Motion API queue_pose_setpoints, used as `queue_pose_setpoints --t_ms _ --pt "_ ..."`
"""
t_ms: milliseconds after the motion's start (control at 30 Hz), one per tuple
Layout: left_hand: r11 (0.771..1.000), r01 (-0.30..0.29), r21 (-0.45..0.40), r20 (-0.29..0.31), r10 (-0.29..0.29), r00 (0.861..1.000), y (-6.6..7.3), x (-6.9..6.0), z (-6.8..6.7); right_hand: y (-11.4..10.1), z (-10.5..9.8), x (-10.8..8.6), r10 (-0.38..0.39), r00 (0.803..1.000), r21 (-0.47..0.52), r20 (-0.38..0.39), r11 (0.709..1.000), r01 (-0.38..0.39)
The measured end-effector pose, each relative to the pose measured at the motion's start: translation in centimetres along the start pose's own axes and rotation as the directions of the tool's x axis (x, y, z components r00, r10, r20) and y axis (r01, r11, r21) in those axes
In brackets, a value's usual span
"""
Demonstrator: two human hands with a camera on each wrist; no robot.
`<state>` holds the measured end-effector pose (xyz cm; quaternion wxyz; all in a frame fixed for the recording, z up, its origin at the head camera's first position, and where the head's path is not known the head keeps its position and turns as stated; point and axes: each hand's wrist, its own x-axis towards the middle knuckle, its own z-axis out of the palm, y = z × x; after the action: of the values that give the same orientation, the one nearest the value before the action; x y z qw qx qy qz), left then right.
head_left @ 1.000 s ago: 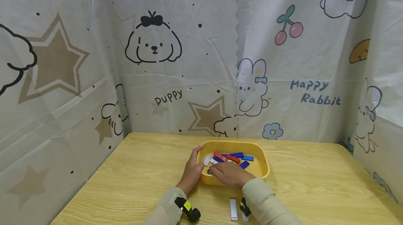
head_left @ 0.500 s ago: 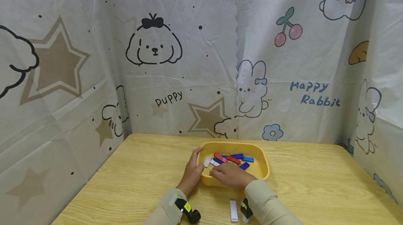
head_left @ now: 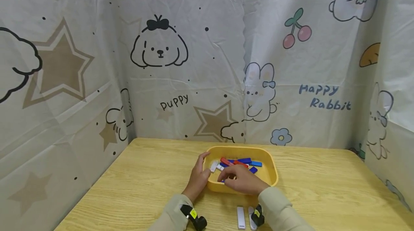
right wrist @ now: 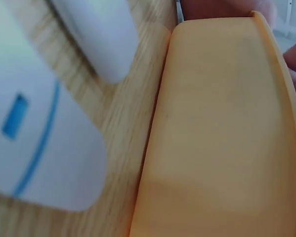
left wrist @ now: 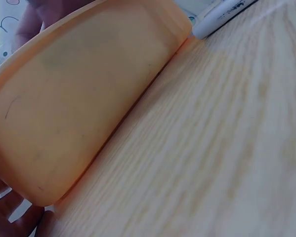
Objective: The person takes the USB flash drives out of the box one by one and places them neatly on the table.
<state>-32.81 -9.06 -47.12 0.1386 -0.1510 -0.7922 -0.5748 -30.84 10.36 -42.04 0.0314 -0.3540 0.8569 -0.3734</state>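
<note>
A yellow plastic bin (head_left: 275, 173) stands on the table. My left hand (head_left: 198, 177) grips its left side, with fingers over the rim and the thumb in front. Inside lie several small bars: red (head_left: 226, 161), dark blue (head_left: 245, 160), light blue (head_left: 256, 164) and white (head_left: 214, 166). My right hand (head_left: 244, 179) is over the bin's front rim with its fingers curled. A little blue bar (head_left: 223, 181) shows between its thumb and forefinger, mostly hidden by the hand. The right wrist view shows the bin's outer wall (right wrist: 222, 118), with the fingertips out of sight.
Two white rounded bars lie on the table in front of the bin, the left one (head_left: 240, 218) beside the right one (head_left: 251, 218). In the right wrist view, the nearer white bar (right wrist: 59, 163) has a blue line and slot. A patterned curtain (head_left: 181, 80) surrounds the table.
My right hand has drawn slightly right and toward me, with the blue bar moving along with its fingers. The left hand keeps its grip on the bin.
</note>
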Motion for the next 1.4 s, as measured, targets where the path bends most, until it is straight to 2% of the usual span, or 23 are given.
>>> queue_pose_setpoints --t_ms 133,233,367,467,600,700,833,900,1000,1133,1233,1300,1400 --pt "1.000 -0.012 0.018 0.009 0.012 1.000 -0.2 -0.1 0.1 0.1 -0.1 -0.4 0.016 1.000 0.011 -0.016 1.000 -0.016" --pt "1.000 0.001 0.005 0.013 -0.001 1.000 -0.1 -0.1 0.1 0.1 -0.2 -0.6 0.013 0.999 0.002 -0.042 1.000 -0.013" --pt "1.000 0.006 0.000 0.012 -0.006 1.000 -0.2 -0.1 0.0 -0.2 -0.3 -0.7 -0.006 0.992 0.016 -0.126 1.000 0.008" --pt "1.000 0.010 0.000 0.009 -0.010 1.000 -0.2 0.0 0.1 -0.3 -0.3 -0.7 -0.014 0.972 0.021 -0.236 1.000 0.020" --pt "0.999 0.031 -0.013 0.015 -0.030 0.999 -0.3 0.1 0.3 -0.3 -0.3 -0.8 -0.010 0.931 0.041 -0.365 0.999 0.027" --pt "0.999 0.033 -0.017 0.017 -0.033 0.999 -0.1 0.0 0.3 -0.5 -0.4 -1.1 -0.032 0.907 0.045 -0.419 0.997 0.056" --pt "1.000 0.024 -0.012 0.003 -0.024 1.000 0.1 0.0 0.2 -1.3 -0.8 -1.9 -0.056 0.894 0.061 -0.445 0.994 0.093" --pt "1.000 0.024 -0.009 0.001 -0.024 1.000 0.1 0.0 0.0 -1.9 -1.0 -2.4 -0.041 0.895 0.093 -0.445 0.991 0.091" --pt "1.000 0.025 -0.005 0.004 -0.025 1.000 0.0 0.1 0.0 -2.5 -1.5 -3.7 0.041 0.906 0.155 -0.421 0.988 0.027" --pt "0.999 0.033 -0.014 0.024 -0.033 0.999 2.5 -0.7 -0.4 -2.8 -2.0 -5.8 0.155 0.934 0.310 -0.322 0.950 -0.051" --pt "0.999 0.045 -0.023 0.039 -0.044 0.998 4.4 -1.3 -0.8 -3.0 -2.5 -7.5 0.176 0.955 0.417 -0.238 0.906 -0.063" --pt "0.999 0.047 -0.021 0.036 -0.046 0.998 4.3 -1.2 -0.8 -3.2 -2.8 -8.5 0.169 0.967 0.443 -0.190 0.894 -0.069" --pt "0.998 0.057 -0.022 0.030 -0.056 0.998 2.9 -0.7 -0.4 -3.4 -3.1 -9.9 0.163 0.981 0.470 -0.106 0.878 -0.095"
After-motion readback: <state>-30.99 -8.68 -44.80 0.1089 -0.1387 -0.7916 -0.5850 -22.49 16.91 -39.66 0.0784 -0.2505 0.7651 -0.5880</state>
